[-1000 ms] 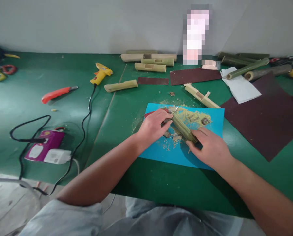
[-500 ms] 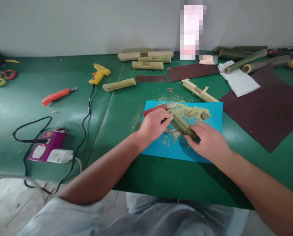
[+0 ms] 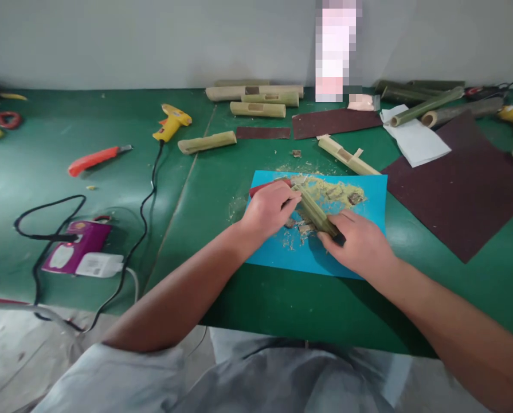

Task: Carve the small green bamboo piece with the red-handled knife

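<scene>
A short green bamboo piece (image 3: 314, 211) lies slanted on a blue sheet (image 3: 368, 195) on the green table. My right hand (image 3: 357, 244) is closed around its near end. My left hand (image 3: 269, 209) is closed beside the bamboo's far end, with a red-handled knife (image 3: 267, 186) poking out past its knuckles; what the fingers pinch is hidden. Pale shavings (image 3: 333, 192) and small bark chips lie on the blue sheet around the bamboo.
Several cut bamboo tubes (image 3: 256, 92) line the back of the table, one more bamboo tube (image 3: 346, 156) behind the sheet. Dark sandpaper sheets (image 3: 454, 189) lie right. A yellow glue gun (image 3: 170, 123), an orange cutter (image 3: 95, 159) and a power strip (image 3: 78, 258) with cords lie left.
Both hands and the bamboo stay on the blue sheet, nudging slightly toward each other. The view has shifted a little; nothing was let go.
</scene>
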{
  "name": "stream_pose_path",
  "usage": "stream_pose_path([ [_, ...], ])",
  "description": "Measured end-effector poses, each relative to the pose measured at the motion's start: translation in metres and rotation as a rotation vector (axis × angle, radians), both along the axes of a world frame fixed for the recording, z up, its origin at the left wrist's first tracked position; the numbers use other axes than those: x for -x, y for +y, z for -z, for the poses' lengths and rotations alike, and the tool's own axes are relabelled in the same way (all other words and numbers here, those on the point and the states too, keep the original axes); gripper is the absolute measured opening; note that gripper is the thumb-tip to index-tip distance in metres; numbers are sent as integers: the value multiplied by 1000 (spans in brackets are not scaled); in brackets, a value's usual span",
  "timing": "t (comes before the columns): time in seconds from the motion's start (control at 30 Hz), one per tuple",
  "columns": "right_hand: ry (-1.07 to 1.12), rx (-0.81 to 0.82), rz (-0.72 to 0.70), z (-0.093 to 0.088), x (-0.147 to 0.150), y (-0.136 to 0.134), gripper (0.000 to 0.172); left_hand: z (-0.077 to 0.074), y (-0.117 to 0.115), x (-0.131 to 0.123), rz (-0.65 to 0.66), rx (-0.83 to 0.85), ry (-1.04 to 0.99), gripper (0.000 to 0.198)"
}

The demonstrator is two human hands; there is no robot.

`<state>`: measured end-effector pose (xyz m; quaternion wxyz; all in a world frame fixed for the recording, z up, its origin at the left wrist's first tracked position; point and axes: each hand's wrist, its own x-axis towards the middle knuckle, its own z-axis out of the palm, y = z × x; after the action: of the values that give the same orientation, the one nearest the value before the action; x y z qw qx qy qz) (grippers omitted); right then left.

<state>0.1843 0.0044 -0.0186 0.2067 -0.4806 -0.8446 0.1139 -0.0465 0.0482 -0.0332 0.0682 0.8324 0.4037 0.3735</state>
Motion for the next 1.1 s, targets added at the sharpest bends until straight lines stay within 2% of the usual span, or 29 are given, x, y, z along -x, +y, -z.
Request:
stream_pose_path([
  [0.13, -14, 11, -5, 0, 1, 0, 18, -2, -2, -2, 86, 11, 86, 24],
  [0.3, -27, 17, 7, -2, 1, 0, 19, -5, -8, -6, 37, -12, 70, 26],
  [0.43, -42, 24, 3, -2, 1, -2, 19, -4, -10, -7, 132, 2, 116, 26],
  [0.6, -12, 18, 13, -1, 0, -2, 19, 3, 4, 5, 26, -8, 51, 14],
  [0.93, -11, 65, 24, 0, 0, -2, 21, -5, -2, 3, 8, -7, 79, 15],
  [1.1, -13, 64, 27, 0, 0, -2, 21, -2, -1, 5, 19, 4, 56, 18],
])
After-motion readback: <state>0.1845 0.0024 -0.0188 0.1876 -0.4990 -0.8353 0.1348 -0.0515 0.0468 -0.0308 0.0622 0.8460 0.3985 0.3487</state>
